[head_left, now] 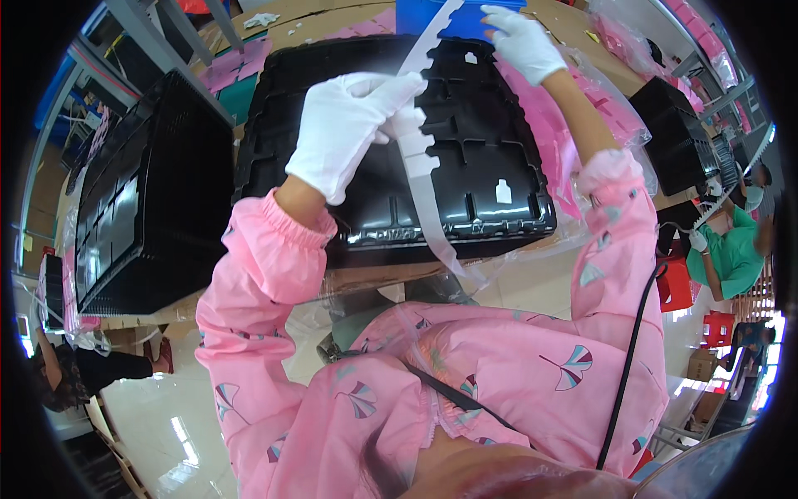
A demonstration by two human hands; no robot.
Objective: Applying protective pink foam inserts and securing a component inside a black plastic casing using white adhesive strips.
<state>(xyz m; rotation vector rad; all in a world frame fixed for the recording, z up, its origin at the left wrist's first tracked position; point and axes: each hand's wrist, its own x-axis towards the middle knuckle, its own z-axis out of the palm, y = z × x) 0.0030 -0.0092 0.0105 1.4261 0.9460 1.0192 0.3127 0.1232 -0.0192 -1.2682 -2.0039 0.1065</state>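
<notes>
Left hand (345,121): in a white glove, it pinched the white strip between thumb and fingers, above the left half of the black tray.
Right hand (528,54): also in a white glove, it reached out beside the blue box, fingers stretched toward the left; whether it gripped anything could not be told.
White strip (424,195): it ran from the far edge of the tray, near the blue box, through the left hand's fingers and on toward the person, its lower end hanging over the near edge. One side was cut in notches along its upper part.
Black tray (490,125): broad and glossy, with raised ribs, it lay on the table in front of the person.
White labels: one (471,57) sat near the tray's far right part, another (504,192) near its close right corner.
Blue box (420,17): it stood just beyond the tray.
Pink plastic (611,112): crumpled sheeting lay along the tray's right side.
Black stacks: one (154,200) stood left of the tray, a smaller one (669,129) to the right.
Sleeves (266,258): pink, gathered at the cuffs.
Co-worker (736,249): a person in a green top was at the right, well apart.
</notes>
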